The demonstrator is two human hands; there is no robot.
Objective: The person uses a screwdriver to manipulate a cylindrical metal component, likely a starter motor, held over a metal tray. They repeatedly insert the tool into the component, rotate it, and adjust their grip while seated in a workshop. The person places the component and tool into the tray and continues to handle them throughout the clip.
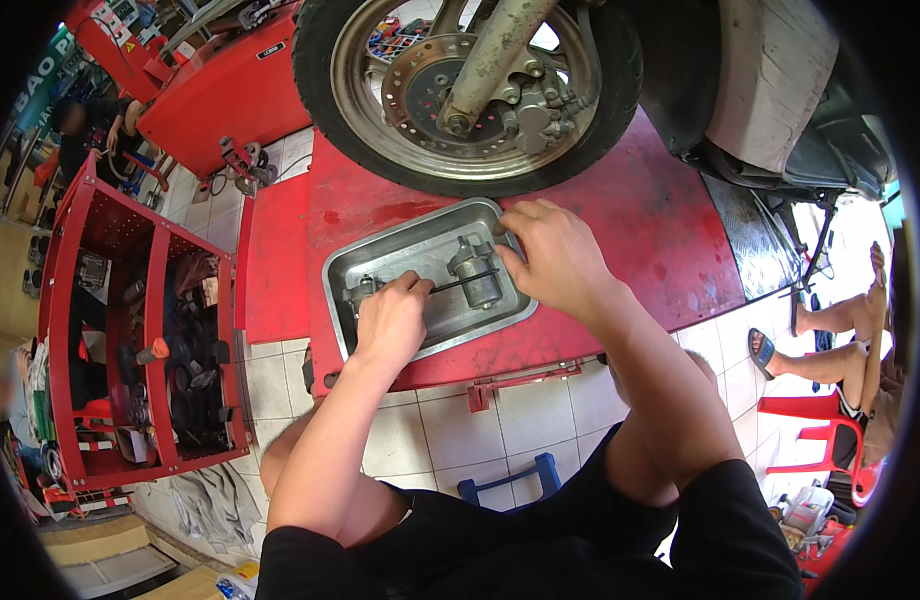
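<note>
A shallow metal tray rests on the red lift platform in front of me. Inside it, toward the right, lies a grey cylindrical motor-like part. A thin dark rod crosses this part and runs left to the fingertips of my left hand, which are closed on it. Another small metal part is partly hidden beside that hand. My right hand is over the tray's right far corner, thumb and fingers apart, close to the cylindrical part.
A motorcycle wheel with its brake disc stands just beyond the tray on the red platform. At left is a red tool cart full of tools. A blue stool sits below me. Other people are at both sides.
</note>
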